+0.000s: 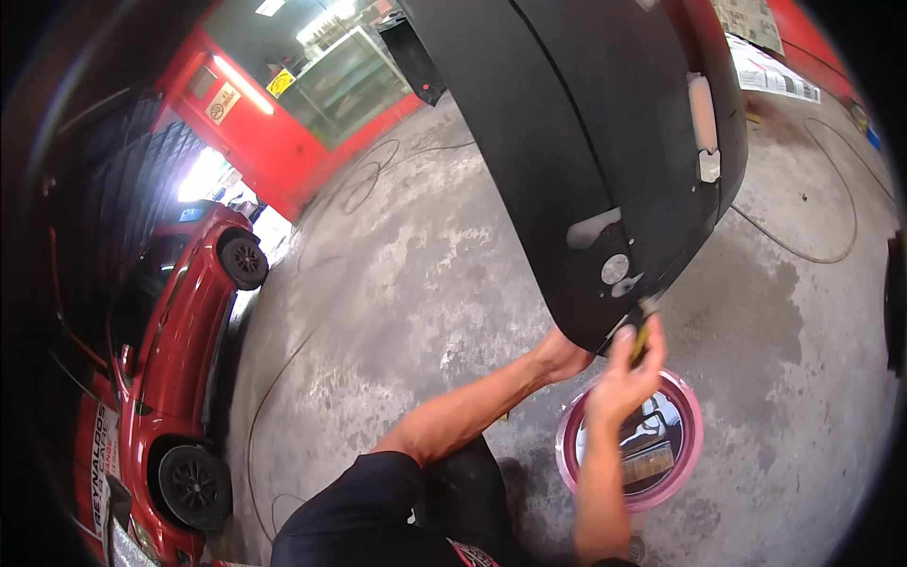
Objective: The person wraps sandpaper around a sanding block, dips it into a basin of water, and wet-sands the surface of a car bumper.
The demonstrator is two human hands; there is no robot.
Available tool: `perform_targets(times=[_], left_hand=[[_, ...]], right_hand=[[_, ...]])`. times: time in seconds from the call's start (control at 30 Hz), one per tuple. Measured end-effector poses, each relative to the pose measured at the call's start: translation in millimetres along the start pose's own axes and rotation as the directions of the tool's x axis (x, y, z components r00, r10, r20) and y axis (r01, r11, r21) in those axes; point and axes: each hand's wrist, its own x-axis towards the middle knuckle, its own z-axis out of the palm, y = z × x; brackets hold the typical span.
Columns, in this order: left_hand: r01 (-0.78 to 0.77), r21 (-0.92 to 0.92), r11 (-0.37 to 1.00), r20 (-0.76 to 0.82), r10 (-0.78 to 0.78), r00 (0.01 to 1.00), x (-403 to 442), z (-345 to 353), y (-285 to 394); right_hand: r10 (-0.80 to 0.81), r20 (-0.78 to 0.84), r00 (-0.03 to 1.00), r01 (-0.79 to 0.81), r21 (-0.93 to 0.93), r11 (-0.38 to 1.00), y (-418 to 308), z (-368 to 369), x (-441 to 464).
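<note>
A: Where's the panel?
B: On my feed the black car body panel [567,151] sits above the floor, support out of view, low end near the pink-rimmed tub [696,427].
A: Hands?
B: Right hand [625,378] gripping a yellow-and-black tool [641,342], tip at the low end; blurred, can't call the type. Left hand [565,357] at the bottom edge, fingers hidden, can't tell its grip.
A: Progress?
B: I'd say partway: mostly even black, but pale patches [593,229] and a pinkish strip [701,113] look unfinished.

Car workshop: red car [179,364], "CARE" banner [102,472], stained concrete floor [416,265].
</note>
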Motion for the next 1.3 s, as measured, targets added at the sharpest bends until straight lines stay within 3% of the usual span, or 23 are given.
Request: perform_targets(times=[0.03,0.1,0.17,0.23,0.3,0.33,0.43,0.47,0.53,0.6,0.63,0.67,0.7,0.8,0.83,0.87,0.93,1.03,1.1,1.17,1.23,1.3], left_hand=[[-0.016,-0.033,0.999,0.085,0.019,0.996,1,-1,0],[-0.028,-0.106,0.994,0.260,0.055,0.964,2,-3,0],[-0.031,-0.094,0.995,0.145,0.044,0.988,-2,2,1],[-0.029,-0.080,0.996,0.033,0.032,0.999,-4,15,4],[-0.026,-0.069,0.997,-0.036,0.024,0.999,1,18,6],[-0.022,-0.069,0.997,-0.059,0.018,0.998,2,19,5],[0.025,-0.115,0.993,-0.278,-0.056,0.959,3,16,1],[0.002,-0.105,0.994,-0.202,-0.023,0.979,4,15,1],[-0.021,-0.095,0.995,-0.126,0.008,0.992,-1,14,1],[0.000,-0.140,0.990,0.165,0.023,0.986,9,5,3],[0.010,-0.157,0.988,0.232,0.027,0.972,11,2,2],[0.023,-0.173,0.985,0.298,0.031,0.954,14,0,0],[0.021,-0.168,0.986,0.287,0.028,0.957,16,-3,-1],[0.026,-0.165,0.986,0.224,0.011,0.975,3,-6,-5],[0.028,-0.164,0.986,0.212,0.008,0.977,-2,-6,-7],[0.056,-0.006,0.998,-0.072,-0.056,0.996,-5,-5,-9],[0.105,0.140,0.985,-0.349,-0.050,0.936,1,-6,-9],[0.054,0.157,0.986,-0.285,-0.007,0.959,0,-6,-14],[0.011,0.173,0.985,-0.182,0.021,0.983,-5,-13,-19],[-0.012,0.036,0.999,-0.177,0.018,0.984,-4,-20,-17],[-0.027,-0.028,0.999,-0.170,0.022,0.985,-1,-21,-11],[-0.046,-0.013,0.999,-0.029,0.045,0.999,1,-14,-7]], right_hand=[[-0.178,0.012,0.984,0.178,-0.138,0.974,5,0,-15],[-0.185,0.013,0.983,0.186,-0.103,0.977,0,0,0],[0.149,0.019,0.989,-0.150,0.067,0.986,-16,-4,40],[0.084,0.004,0.996,-0.084,0.085,0.993,-6,-2,29],[-0.123,0.009,0.992,0.123,-0.185,0.975,6,-3,-19],[-0.245,0.066,0.967,0.253,-0.166,0.953,21,-6,-39],[-0.197,0.030,0.980,0.199,-0.186,0.962,8,-3,-11],[-0.135,0.001,0.991,0.134,-0.129,0.983,-5,0,14],[-0.188,0.027,0.982,0.190,-0.175,0.966,-2,-1,27],[-0.260,0.057,0.964,0.266,-0.218,0.939,20,-7,1],[-0.294,0.083,0.952,0.306,-0.273,0.912,31,-9,-29],[-0.282,0.066,0.957,0.289,-0.155,0.945,32,-8,-44],[-0.281,0.066,0.958,0.288,-0.157,0.945,29,-7,-31],[-0.065,-0.004,0.998,0.064,-0.164,0.984,-5,-7,35],[-0.110,0.011,0.994,0.110,-0.163,0.981,-1,-8,40],[-0.124,0.017,0.992,0.125,-0.156,0.980,8,-11,27],[-0.178,0.023,0.984,0.179,-0.138,0.974,39,-11,-23],[-0.160,0.011,0.987,0.160,-0.066,0.985,36,-14,-1],[0.022,0.005,1.000,-0.022,-0.033,0.999,3,-12,34],[-0.020,0.037,0.999,0.024,-0.088,0.996,20,-17,19],[-0.195,0.036,0.980,0.198,-0.121,0.973,48,-13,-32],[-0.212,0.053,0.976,0.216,-0.092,0.972,41,-11,-28]])
